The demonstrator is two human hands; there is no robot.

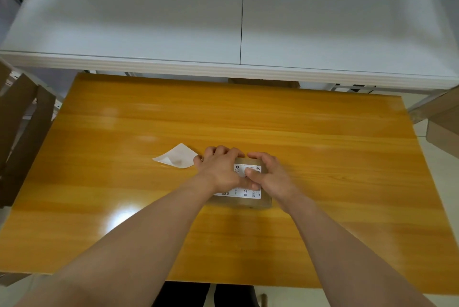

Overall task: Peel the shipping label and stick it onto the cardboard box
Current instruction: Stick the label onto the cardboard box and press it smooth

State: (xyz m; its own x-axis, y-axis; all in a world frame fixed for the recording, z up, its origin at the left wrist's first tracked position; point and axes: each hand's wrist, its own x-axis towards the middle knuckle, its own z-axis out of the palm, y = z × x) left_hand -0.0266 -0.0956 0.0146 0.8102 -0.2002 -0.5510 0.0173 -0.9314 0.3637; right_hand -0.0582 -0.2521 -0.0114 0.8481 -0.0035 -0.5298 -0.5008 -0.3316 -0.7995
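The cardboard box (258, 203) is small, flat and brown, lying on its broad face just toward 5 o'clock of the frame's centre. The white shipping label (249, 193) lies flat on its top, printed side up, covering most of that face. Only its 12 and 6 o'clock ends show.

glossy wooden table (298, 133), matt cardboard box (248, 203), smooth paper label (250, 193).

Glossy wooden table (323, 157), white cabinet (149, 21)
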